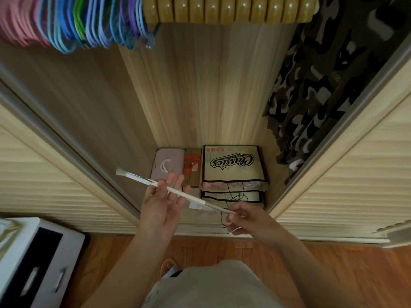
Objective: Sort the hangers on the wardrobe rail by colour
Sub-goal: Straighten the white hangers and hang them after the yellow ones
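Right hand (242,218) pinches the lower end of a white hanger (178,193); left hand (164,201) lies open under its middle, fingers straight. It points toward ten o'clock. Looks light, stiff and smooth, best gripped mid-bar. The coloured hangers (93,21) hang at eleven o'clock

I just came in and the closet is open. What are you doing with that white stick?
A person stands at the open wardrobe holding a thin white rod in both hands. The left hand supports its middle with relaxed, mostly straight fingers, and the right hand pinches its near end. Overhead hang pink hangers, then mixed blue, green and purple hangers, then wooden hangers. Bags lie on the wardrobe floor, and a camouflage garment hangs at the right.
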Demonstrator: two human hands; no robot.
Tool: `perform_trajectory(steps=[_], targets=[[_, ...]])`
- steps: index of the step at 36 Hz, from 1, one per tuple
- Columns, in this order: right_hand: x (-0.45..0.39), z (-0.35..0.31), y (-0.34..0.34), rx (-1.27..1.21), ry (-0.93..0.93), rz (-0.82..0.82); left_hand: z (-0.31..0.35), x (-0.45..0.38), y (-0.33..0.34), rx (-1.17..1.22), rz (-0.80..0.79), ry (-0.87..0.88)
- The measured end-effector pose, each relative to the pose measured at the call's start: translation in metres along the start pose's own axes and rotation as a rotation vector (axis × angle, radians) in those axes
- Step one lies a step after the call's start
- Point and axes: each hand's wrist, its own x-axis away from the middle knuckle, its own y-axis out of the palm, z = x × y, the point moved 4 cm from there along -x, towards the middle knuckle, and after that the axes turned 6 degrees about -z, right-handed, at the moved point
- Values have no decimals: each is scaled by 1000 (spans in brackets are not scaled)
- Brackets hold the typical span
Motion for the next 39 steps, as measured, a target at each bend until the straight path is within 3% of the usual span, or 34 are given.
perform_trajectory(steps=[4,13,21,27,33,39], targets=[[-2,0,5,54,-56,74,-3,0,-3,27,7,-7],[1,11,6,-129,-30,31,-4,2,-4,19,-16,-17],[3,13,4,-120,-12,25,-6,4,-4,21,-21,-22],[4,0,-7,282,-107,130,-8,1,-5,18,-8,-36],[-1,-30,14,606,-275,109,-17,-3,12,9,-4,-94],[4,-52,14,734,-433,299,-6,-22,45,-177,-92,-212]])
